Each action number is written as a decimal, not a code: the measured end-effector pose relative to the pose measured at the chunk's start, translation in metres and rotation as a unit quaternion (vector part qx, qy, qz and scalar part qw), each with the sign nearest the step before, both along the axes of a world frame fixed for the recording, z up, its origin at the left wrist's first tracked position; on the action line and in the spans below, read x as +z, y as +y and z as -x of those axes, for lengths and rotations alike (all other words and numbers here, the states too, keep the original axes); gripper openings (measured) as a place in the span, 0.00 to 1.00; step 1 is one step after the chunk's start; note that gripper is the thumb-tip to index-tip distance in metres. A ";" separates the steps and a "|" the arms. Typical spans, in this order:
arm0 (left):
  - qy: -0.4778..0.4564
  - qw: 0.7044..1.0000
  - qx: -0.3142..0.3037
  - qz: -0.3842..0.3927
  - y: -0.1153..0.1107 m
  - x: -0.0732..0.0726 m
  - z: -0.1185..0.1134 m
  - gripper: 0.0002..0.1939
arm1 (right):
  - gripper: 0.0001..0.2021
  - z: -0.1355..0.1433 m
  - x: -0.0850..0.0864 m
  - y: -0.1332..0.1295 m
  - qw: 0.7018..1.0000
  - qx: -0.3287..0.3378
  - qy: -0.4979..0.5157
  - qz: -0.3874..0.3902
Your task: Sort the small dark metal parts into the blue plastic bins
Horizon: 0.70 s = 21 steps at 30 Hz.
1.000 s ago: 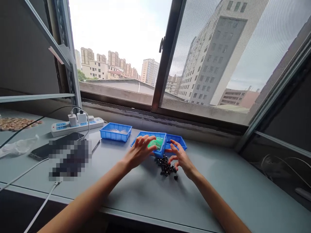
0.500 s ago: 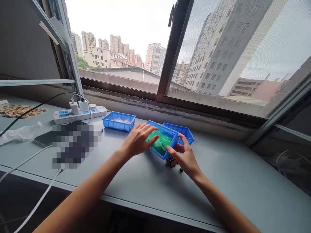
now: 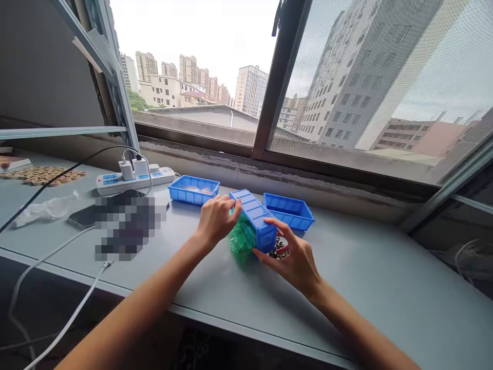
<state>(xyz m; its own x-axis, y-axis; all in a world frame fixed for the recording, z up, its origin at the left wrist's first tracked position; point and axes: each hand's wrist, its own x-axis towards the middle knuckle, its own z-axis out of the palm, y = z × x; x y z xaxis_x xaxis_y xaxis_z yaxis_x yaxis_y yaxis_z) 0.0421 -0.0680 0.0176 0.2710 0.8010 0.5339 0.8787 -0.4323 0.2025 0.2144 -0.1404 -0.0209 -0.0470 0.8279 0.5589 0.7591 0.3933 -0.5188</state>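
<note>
Between my hands a blue bin [image 3: 256,213] is tipped on its side, its opening toward the table's front left. Green translucent pieces [image 3: 242,235] show at its mouth, coming down onto the table. My left hand [image 3: 217,216] grips the bin's left end, fingers curled at the rim. My right hand [image 3: 295,254] holds its right end between thumb and fingers. Small dark and light parts [image 3: 279,247] lie behind my right hand, partly hidden by it. Another blue bin [image 3: 288,211] stands behind, to the right.
At the back left is a blue bin [image 3: 193,190] with clear pieces inside. Further left are a power strip [image 3: 134,181] with chargers, a dark phone [image 3: 82,213], a blurred object, crumpled plastic [image 3: 48,209], cables and wooden pieces [image 3: 44,176]. The window ledge borders the back.
The held bin has turned over from showing its green contents to showing its blue underside, and the green pieces now hang out of it. My left fingers have curled in at its rim.
</note>
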 end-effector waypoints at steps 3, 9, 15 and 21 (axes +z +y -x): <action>-0.032 0.998 0.049 0.027 0.000 0.000 0.001 0.24 | 0.22 0.000 0.000 0.000 0.998 -0.001 -0.045 -0.032; -0.017 0.991 0.114 0.071 0.005 -0.002 0.005 0.28 | 0.21 -0.004 0.001 0.002 0.997 -0.015 -0.054 -0.056; 0.032 0.991 0.102 0.085 0.011 -0.011 0.004 0.22 | 0.25 -0.011 0.006 0.005 0.997 -0.025 0.023 -0.072; -0.015 0.993 -0.080 0.084 0.013 -0.023 -0.004 0.20 | 0.26 -0.017 0.008 0.005 0.993 -0.041 0.054 -0.101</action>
<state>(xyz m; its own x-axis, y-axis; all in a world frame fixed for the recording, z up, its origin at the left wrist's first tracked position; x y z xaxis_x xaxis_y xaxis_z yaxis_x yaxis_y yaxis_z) 0.0459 -0.0546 -0.0050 0.3876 0.8278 0.4056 0.7945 -0.5231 0.3085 0.2313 -0.1350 -0.0126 0.0859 0.6966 0.7123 0.7374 0.4363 -0.5156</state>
